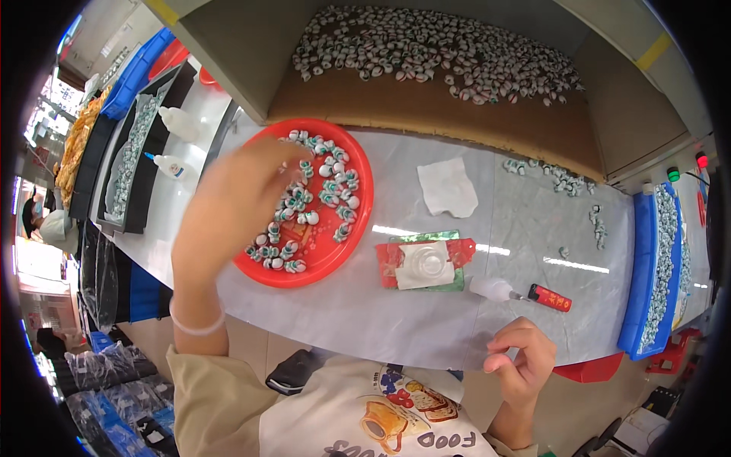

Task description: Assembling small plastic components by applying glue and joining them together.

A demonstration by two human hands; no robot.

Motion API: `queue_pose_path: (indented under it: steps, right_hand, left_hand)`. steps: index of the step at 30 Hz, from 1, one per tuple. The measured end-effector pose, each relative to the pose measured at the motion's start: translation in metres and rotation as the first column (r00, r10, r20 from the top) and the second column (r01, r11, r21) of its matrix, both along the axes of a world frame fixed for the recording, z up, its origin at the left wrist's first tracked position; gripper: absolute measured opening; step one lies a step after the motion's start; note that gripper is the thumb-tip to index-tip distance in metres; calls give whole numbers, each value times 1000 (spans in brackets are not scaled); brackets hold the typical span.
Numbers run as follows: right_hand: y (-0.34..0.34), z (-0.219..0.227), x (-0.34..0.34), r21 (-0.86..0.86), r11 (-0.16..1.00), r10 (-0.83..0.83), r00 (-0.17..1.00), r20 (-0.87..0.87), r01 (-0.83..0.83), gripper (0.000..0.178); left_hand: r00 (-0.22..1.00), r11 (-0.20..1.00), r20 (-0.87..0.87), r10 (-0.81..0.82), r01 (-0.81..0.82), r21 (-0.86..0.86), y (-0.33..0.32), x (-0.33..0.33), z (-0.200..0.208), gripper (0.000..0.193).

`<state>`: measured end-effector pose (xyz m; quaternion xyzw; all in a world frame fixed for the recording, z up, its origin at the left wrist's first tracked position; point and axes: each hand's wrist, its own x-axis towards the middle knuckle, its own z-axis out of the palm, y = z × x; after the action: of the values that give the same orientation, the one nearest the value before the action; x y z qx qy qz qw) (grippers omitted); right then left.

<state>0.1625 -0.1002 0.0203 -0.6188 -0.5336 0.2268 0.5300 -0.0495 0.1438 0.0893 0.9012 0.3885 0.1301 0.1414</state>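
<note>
My left hand [240, 194], smeared by motion, reaches over the left side of a round red tray [364, 183]. Its fingertips are close to the small white-and-green figurines [335, 190] spread in that tray; whether they grip one I cannot tell. Near the table's front edge, at the right, my right hand [525, 358] hovers with fingers loosely bent and the thumb a little apart. Nothing shows between them. Beyond it are a small white bottle with a metal tip [493, 289] and a red lighter [550, 298].
A clear round dish [430, 263] sits on white tissue over red and green packets. Behind stands a booth with a brown floor [381, 99] holding many small figurines. A blue bin [640, 305] stands right, a black tray [137, 217] and glue bottles [173, 166] left.
</note>
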Motion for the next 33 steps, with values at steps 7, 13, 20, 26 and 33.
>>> queue_pose_path:
  steps: [7, 13, 20, 26, 33]
  right_hand:
    - [8, -3, 1, 23, 999, -46, 999, -16, 46, 20]
    - [6, -8, 8, -42, 997, -64, 998, -23, 63, 17]
    - [9, -11, 16, -27, 999, -45, 995, -90, 43, 16]
    - [3, -11, 20, -3, 996, -93, 992, -85, 93, 18]
    - [26, 5, 15, -92, 947, -307, 951, 32, 309, 32]
  left_hand:
    - [992, 997, 119, -33, 24, 69, 173, 65, -29, 25]
    - [989, 926, -104, 103, -57, 373, 256, 109, -65, 30]
    - [990, 974, 55, -129, 116, 196, 307, 120, -82, 18]
    - [960, 997, 279, -5, 26, -72, 282, 124, -65, 17]
    - [873, 875, 466, -146, 334, -351, 113, 103, 8, 18]
